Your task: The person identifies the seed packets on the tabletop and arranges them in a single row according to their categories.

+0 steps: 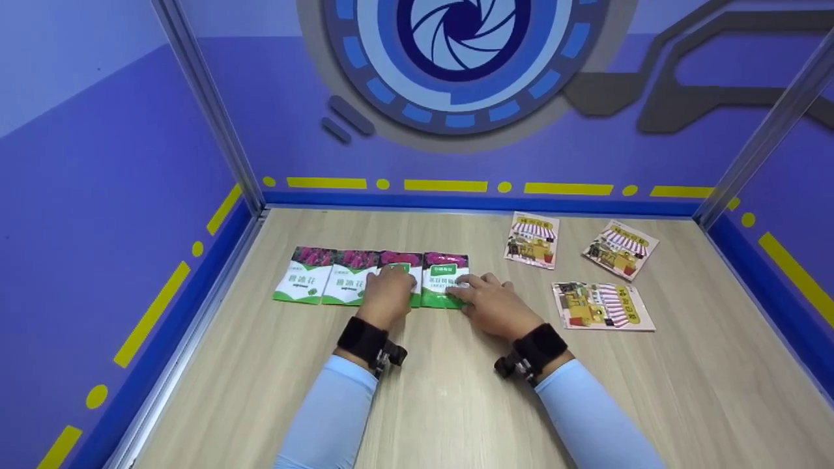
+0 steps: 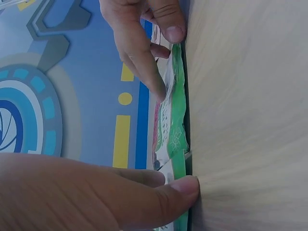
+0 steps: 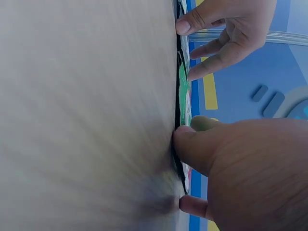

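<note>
Flat on the table, a row of flower-printed seed packets with white and green fronts runs from left to centre. My left hand (image 1: 389,296) rests on the third seed packet (image 1: 399,257), covering much of it. At the row's right end, my right hand (image 1: 498,305) touches the right side of the last seed packet (image 1: 443,280) with its fingers spread. In the left wrist view, the left thumb (image 2: 185,187) lies at the green lower edge of the packets. The right thumb (image 3: 185,139) touches that near edge in the right wrist view.
Three pink packets with striped-awning pictures lie at the right: one upright (image 1: 532,240), one tilted (image 1: 621,249) and one turned sideways (image 1: 603,306). Two more seed packets (image 1: 304,275) (image 1: 348,279) lie left of my left hand. Blue-purple panels (image 1: 313,156) enclose the wooden table (image 1: 449,391).
</note>
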Available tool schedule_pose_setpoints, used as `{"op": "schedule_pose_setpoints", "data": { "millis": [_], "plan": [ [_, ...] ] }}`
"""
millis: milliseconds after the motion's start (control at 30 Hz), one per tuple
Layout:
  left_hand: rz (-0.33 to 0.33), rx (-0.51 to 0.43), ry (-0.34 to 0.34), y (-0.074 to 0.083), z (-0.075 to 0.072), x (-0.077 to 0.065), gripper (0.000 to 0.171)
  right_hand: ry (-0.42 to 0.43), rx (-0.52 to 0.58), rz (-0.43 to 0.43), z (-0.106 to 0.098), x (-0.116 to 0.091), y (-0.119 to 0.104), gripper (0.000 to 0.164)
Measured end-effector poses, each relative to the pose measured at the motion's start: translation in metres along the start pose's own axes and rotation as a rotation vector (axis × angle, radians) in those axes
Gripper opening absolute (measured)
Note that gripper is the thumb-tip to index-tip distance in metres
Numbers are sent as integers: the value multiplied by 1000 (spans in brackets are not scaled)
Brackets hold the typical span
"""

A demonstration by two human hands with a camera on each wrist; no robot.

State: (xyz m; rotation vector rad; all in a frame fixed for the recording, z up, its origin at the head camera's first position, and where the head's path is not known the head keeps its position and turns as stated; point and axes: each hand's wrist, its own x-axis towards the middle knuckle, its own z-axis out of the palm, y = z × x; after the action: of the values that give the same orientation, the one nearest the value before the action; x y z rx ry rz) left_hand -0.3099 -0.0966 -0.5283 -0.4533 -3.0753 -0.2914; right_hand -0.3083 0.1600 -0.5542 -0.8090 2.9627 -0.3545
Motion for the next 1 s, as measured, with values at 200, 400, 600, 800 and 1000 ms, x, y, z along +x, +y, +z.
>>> {"op": "schedule_pose_setpoints", "data": {
  "millis": [200, 400, 600, 800, 1000],
  "plan": [
    [22, -75, -8, -4, -4, 2, 54, 24, 86, 14, -14, -4, 21, 57],
    [91, -113, 21, 0, -5, 4, 48, 131, 85, 144, -24, -13, 58, 58],
    [139, -58, 15, 12, 0, 4, 43, 162, 68, 277, -23, -21, 91, 62],
    [196, -63, -58, 23, 6, 5, 45, 34, 107, 344, -21, -25, 97, 66],
    [242, 1, -68, 27, 11, 3, 47, 69, 70, 308, -20, -22, 88, 58]
  ]
}}
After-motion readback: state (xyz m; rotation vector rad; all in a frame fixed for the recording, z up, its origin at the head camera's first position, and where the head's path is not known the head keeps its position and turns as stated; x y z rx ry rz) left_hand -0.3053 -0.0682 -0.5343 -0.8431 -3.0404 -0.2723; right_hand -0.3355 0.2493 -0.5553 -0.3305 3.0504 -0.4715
